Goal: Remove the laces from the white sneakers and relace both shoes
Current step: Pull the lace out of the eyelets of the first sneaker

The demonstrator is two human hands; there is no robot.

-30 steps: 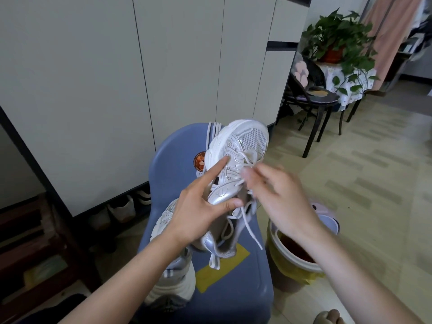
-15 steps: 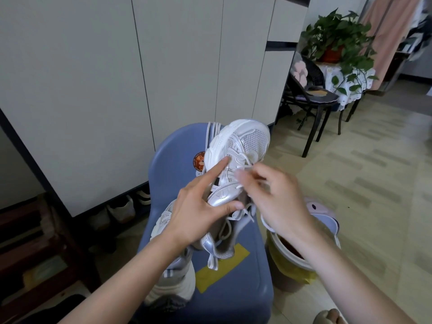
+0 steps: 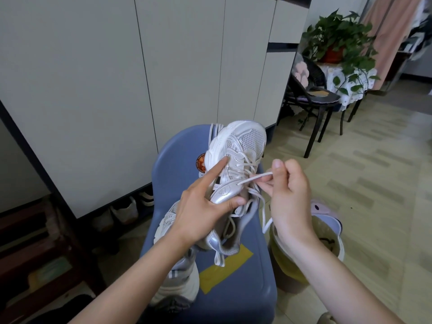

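In the middle of the frame the left hand (image 3: 201,211) holds a white sneaker (image 3: 236,164) up in the air, toe pointing toward the top of the frame. The thumb curls round the silver side panel at the sneaker's lower edge, and the forefinger lies stretched along the pale sole edge. The sneaker hangs above a blue plastic chair (image 3: 224,288) that fills the lower centre.

Just right of the sneaker, the right hand (image 3: 289,197) has its fingers (image 3: 266,187) pinched on the white lace (image 3: 254,178). The lace runs taut from an eyelet on the sneaker's upper to that pinch. A loose part of it droops below the hand, toward the lower right. More lace still crosses the eyelets nearer the toe.

The second sneaker (image 3: 177,284) sits on the chair seat at lower left of centre, partly hidden under the left forearm. A yellow patch (image 3: 224,270) shows on the seat beside it.

At lower right, on the tiled floor, stands a bin (image 3: 332,244) with a yellow liner. Grey cabinet doors (image 3: 93,78) fill the upper left. At upper right a potted plant (image 3: 339,43) stands on a small covered table, with a dark chair (image 3: 313,99) in front.
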